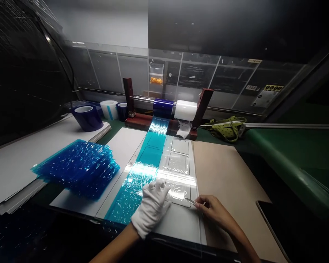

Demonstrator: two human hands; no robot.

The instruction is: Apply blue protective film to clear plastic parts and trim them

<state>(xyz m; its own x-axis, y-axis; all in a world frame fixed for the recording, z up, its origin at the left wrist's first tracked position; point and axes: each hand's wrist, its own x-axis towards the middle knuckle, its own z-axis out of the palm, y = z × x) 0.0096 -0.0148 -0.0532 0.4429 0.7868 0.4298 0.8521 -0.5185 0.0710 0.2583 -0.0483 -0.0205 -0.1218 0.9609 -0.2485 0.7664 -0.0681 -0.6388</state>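
Right hand working thin metal tool over clear sheet

Right hand (214, 209) is pinching thin metal tool (191, 201), fingers closed on it; tip is pointing at lowest outlined panel (178, 190) of clear sheet (178, 223). Left hand (150, 207), white-gloved, is lying over right edge of blue film strip (150, 155), fingers partly curled; can't tell if gripping. Strip is hanging from dark blue roll (163, 106), running down beside panels. White roll (185, 110) is sitting beside blue roll. Blue film stack (79, 166) is lying left.
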